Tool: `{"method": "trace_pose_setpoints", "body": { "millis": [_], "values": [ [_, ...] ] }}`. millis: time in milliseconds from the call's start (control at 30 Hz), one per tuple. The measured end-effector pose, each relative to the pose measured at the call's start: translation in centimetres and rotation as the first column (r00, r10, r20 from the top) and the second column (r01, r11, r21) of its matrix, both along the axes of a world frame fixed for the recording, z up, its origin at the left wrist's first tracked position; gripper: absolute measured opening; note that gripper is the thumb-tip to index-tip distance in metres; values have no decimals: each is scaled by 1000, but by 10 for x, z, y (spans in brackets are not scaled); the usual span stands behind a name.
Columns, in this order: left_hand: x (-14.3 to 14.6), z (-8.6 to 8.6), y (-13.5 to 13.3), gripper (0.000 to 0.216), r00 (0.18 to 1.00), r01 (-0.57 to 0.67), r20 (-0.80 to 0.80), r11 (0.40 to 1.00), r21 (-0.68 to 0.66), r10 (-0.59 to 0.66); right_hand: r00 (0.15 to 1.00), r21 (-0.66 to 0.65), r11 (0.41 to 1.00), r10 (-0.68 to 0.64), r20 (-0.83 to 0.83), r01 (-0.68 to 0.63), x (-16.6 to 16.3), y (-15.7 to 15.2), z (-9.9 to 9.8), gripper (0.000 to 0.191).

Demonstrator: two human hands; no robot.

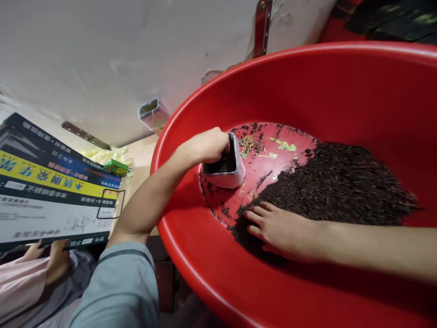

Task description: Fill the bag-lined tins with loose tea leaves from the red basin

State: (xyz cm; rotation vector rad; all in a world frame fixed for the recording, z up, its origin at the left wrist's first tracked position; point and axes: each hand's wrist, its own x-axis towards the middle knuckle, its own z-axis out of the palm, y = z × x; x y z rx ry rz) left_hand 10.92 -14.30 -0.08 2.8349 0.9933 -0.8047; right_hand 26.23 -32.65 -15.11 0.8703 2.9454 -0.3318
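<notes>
My left hand (pixel 212 145) reaches over the rim of a big red basin (pixel 362 91) and grips the upper edge of a small square container (pixel 228 180). The container looks wrapped in clear plastic and has dark material inside. It stands on the basin floor at the left. My right hand (pixel 278 230) lies on the near left edge of a heap of dark, dry, shredded material (pixel 344 187) that resembles loose tea leaves. Its fingers point toward the container, spread slightly, their tips partly in the heap. Scattered bits lie around the container on the patterned floor.
Another square container (pixel 153 114) stands outside the basin, beside the white wall (pixel 102 54). At left is a large printed cardboard box (pixel 58 191), near a small green packet (pixel 116 167) and a metal strip (pixel 85 135). A person in pink (pixel 25 282) is partly visible below the box.
</notes>
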Motion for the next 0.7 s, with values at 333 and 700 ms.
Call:
{"method": "trace_pose_setpoints", "body": {
  "millis": [333,700],
  "values": [
    [-3,3,10,48,998,-49,23,990,-133,53,999,40,999,12,-46,-10,6,1,-17,39],
    [-1,0,4,30,999,-48,-35,984,-173,42,1000,-54,998,-12,8,13,0,-2,-24,44]
  ]
}}
